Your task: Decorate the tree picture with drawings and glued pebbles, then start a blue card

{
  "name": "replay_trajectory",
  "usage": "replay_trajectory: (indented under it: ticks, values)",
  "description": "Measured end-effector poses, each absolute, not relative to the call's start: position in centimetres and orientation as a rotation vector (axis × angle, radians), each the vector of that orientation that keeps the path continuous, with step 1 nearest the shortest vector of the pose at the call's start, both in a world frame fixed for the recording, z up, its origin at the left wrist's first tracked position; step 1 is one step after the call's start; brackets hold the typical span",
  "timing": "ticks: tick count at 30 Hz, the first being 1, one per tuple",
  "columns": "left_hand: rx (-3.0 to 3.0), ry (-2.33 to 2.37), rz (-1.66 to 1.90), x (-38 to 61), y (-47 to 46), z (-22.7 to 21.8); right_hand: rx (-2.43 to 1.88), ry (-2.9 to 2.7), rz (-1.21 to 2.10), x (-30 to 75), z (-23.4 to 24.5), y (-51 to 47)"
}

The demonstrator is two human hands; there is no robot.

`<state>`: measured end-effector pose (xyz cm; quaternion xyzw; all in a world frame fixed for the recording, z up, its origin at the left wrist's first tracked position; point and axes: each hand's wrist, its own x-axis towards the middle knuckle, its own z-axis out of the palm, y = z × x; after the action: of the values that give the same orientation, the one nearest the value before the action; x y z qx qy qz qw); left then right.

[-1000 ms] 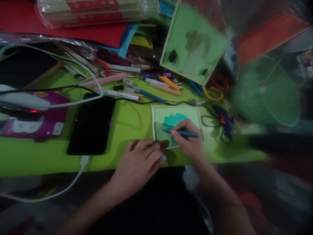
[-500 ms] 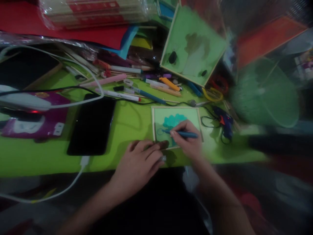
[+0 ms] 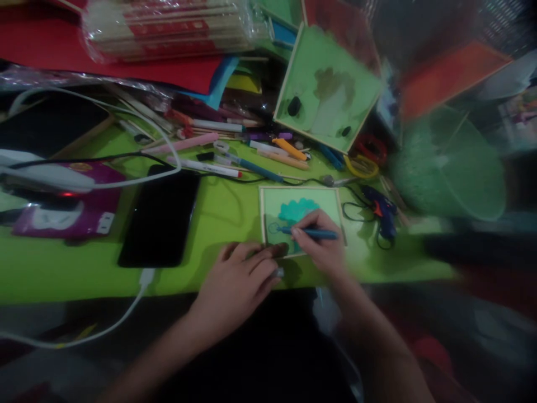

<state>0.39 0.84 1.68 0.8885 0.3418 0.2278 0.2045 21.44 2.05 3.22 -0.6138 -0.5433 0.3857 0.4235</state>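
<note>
My right hand is closed around a blue pen. Its tip touches a small framed panel, light green with thin wooden edging, where a little outlined cloud-like shape shows left of the tip. A teal scalloped shape lies on the panel, partly hidden by that hand. At the panel's lower left corner rests my left hand, its forefinger reaching over the edge. Between its thumb and curled fingers shows a small pale thing, too blurred to name.
Left of the panel lies a black phone with a white cable. Behind it are several pens and markers. A larger framed panel leans at the back. Right are a glue gun, yellow-handled scissors and a green translucent container.
The outlined shape by the pen tip now has a bumpier, fuller outline. The pen has shifted slightly. My left hand holds its place, and the whole view has moved a little.
</note>
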Motion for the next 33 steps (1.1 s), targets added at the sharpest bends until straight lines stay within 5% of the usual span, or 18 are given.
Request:
replay_trajectory:
  ticks: [33]
  values:
    - [2.476,0.951,0.614,0.33,0.85,1.59,-1.612,-1.384,0.947,21.18,3.60,2.23]
